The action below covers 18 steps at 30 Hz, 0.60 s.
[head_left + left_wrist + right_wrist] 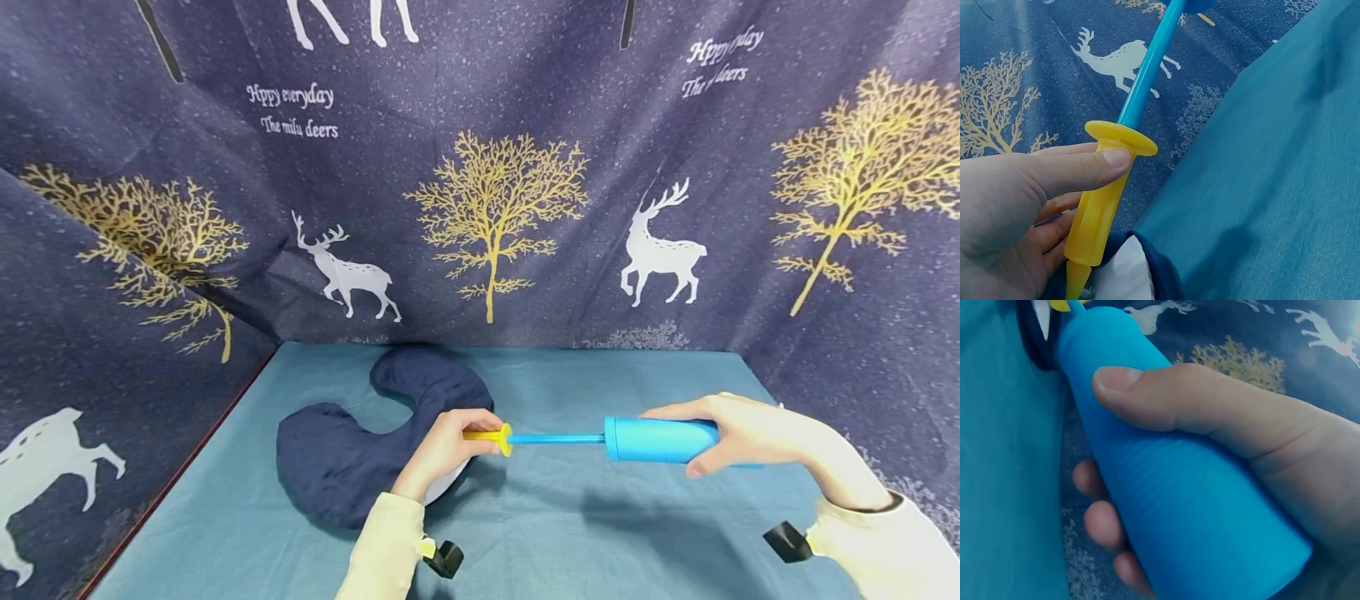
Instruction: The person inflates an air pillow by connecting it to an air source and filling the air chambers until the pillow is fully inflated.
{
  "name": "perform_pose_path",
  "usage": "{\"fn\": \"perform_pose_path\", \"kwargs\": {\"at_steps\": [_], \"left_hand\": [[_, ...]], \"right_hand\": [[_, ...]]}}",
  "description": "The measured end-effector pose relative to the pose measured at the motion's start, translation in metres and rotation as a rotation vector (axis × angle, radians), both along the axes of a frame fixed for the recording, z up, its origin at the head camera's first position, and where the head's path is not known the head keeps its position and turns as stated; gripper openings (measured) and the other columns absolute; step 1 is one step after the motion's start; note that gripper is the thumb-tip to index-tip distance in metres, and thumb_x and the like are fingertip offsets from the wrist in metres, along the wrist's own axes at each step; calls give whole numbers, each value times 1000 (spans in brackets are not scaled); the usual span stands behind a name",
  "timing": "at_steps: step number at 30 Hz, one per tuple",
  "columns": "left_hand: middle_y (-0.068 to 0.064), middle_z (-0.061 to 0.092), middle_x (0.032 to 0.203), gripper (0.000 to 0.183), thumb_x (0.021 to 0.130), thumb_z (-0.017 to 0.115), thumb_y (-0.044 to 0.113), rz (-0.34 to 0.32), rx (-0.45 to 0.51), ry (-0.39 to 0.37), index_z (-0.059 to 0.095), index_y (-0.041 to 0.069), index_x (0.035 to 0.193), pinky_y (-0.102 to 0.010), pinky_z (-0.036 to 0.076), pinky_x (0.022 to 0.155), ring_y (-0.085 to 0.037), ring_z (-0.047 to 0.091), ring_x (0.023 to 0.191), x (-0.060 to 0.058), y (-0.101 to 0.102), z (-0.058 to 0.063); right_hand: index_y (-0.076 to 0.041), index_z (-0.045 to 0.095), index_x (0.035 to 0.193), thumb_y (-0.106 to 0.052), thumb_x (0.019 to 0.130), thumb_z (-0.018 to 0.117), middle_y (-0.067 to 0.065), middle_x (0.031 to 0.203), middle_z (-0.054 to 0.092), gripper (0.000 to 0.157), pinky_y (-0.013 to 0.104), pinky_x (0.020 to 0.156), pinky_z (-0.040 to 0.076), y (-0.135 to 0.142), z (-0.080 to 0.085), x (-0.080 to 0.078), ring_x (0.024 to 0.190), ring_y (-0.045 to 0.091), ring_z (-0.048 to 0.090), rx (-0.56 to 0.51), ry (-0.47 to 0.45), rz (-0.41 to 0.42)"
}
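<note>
A blue hand air pump [651, 439] is held level above the table, stretched between both hands. My left hand [450, 443] grips its yellow handle [1095, 215], the thumb lying just below the round flange. The handle tapers to a narrow tip at its lower end in the left wrist view. From the flange a thin blue rod [557, 438] runs into the barrel, with a long stretch exposed. My right hand [750, 429] wraps round the thick barrel [1166, 487], thumb on one side and fingertips showing on the other.
A dark navy U-shaped neck pillow [337, 467] lies on the left of the blue-covered table [585, 533], partly behind my left hand. A white patch [1127, 269] shows on it. A dark curtain [525, 100] with deer and trees hangs round the table's back and sides.
</note>
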<state>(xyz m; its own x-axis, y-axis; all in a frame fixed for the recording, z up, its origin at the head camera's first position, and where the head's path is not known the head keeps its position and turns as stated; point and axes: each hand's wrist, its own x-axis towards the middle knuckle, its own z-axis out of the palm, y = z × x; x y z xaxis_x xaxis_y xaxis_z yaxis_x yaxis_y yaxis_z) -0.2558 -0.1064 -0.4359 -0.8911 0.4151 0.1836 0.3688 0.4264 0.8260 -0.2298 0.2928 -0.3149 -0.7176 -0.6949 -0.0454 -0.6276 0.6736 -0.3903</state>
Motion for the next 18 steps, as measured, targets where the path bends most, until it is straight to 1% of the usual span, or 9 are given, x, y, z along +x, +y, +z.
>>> {"fn": "perform_pose_path", "kwargs": {"at_steps": [4,7,13,18], "left_hand": [[-4,75,104,22,86,76,16,-6,-3,-9,73,14,107,-21,53,80,-15,67,92,0,1,1],[-4,74,105,23,86,76,15,-16,-2,-10,73,13,108,-22,53,81,-16,68,93,-1,4,3],[-6,74,106,24,85,76,12,-15,-10,-13,73,11,109,-23,54,82,-17,68,93,-1,5,6],[-6,74,105,24,85,76,11,-10,-7,-23,73,11,108,-22,54,82,-17,68,92,-2,5,5]], "right_hand": [[-29,58,139,-34,75,83,-11,112,68,69,19,66,41,4,0,0,83,-4,53,-21,-9,10],[-27,59,137,-35,75,83,-10,112,69,67,19,66,42,0,-4,-1,83,-4,54,-31,3,15],[-25,62,134,-35,74,83,-9,108,70,64,19,66,45,-19,-14,-6,80,-3,56,-48,-9,5],[-22,64,133,-34,72,83,-9,104,71,65,20,65,44,-38,-17,-10,77,-2,55,-50,1,11]]}}
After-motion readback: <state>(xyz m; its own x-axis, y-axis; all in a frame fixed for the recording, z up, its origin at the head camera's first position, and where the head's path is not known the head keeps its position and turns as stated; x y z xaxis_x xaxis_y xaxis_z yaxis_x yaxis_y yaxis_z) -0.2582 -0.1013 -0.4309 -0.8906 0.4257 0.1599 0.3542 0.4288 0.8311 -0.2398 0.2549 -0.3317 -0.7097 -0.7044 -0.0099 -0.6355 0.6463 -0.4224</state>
